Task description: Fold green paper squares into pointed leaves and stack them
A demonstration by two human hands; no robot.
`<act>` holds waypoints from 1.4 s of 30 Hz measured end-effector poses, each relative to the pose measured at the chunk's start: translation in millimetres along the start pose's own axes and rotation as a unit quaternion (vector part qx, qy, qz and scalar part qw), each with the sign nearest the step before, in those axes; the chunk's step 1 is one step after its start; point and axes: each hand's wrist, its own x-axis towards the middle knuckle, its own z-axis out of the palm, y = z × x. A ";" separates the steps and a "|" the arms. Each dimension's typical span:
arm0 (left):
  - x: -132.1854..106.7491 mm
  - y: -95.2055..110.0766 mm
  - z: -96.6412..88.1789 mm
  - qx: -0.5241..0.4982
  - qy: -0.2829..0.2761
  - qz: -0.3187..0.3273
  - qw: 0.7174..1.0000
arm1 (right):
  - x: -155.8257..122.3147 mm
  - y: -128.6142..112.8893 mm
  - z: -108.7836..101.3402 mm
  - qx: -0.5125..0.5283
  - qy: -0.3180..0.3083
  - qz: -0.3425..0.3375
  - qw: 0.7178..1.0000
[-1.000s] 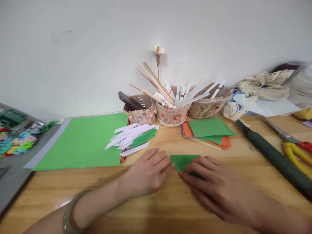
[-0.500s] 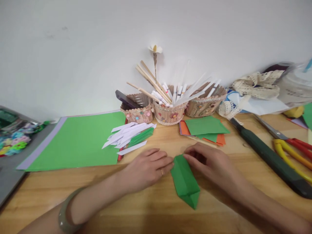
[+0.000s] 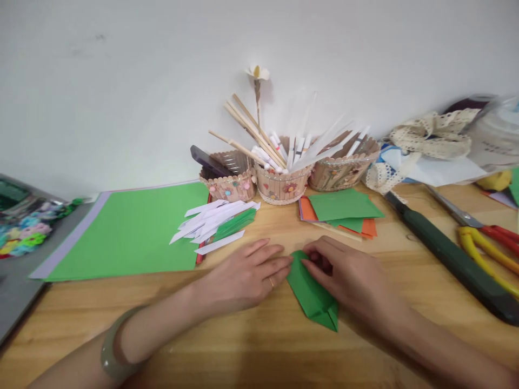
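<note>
A folded piece of green paper [image 3: 311,294] lies on the wooden table, with a creased pointed end toward me. My left hand [image 3: 253,273] rests to its left, palm down. Its fingers are stretched out, and the tips touch the paper's upper left edge. My right hand [image 3: 344,273] is curled over the upper right edge, pinching the paper there between thumb and index finger. The other right fingers are bent under and partly hidden.
Decorated baskets [image 3: 284,186] with sticks and pens stand against the wall. Green sheets [image 3: 133,232] and paper strips [image 3: 214,219] lie at the left. Small coloured papers [image 3: 344,205], a dark green-handled tool [image 3: 450,254] and scissors [image 3: 478,237] are at the right.
The folded green paper has turned slightly, its near point swinging right and a little away from me. My right hand has moved slightly left over its edge; the left hand has barely moved.
</note>
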 end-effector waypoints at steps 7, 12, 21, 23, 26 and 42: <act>-1.9 -1.1 -0.8 -0.017 -0.014 -0.011 1.000 | -2.9 6.7 -0.1 0.027 0.038 -0.142 0.989; 0.9 0.0 3.7 -0.015 0.036 -0.042 0.998 | -5.4 12.2 -1.6 -0.002 0.026 -0.216 0.976; -1.2 -4.2 -1.7 -0.043 -0.050 -0.014 0.998 | -0.9 8.2 -12.7 -0.062 0.012 -0.306 0.950; -1.3 -4.7 -2.3 -0.053 -0.067 -0.014 0.996 | -0.1 7.1 -13.6 -0.066 0.015 -0.310 0.948; -0.7 -4.6 -2.0 -0.061 -0.082 -0.013 0.995 | 0.5 5.9 -14.1 -0.065 0.014 -0.311 0.948; 2.9 -5.8 -5.1 -0.100 -0.031 -0.028 0.994 | 1.5 23.2 -29.8 0.006 -0.045 -0.251 0.967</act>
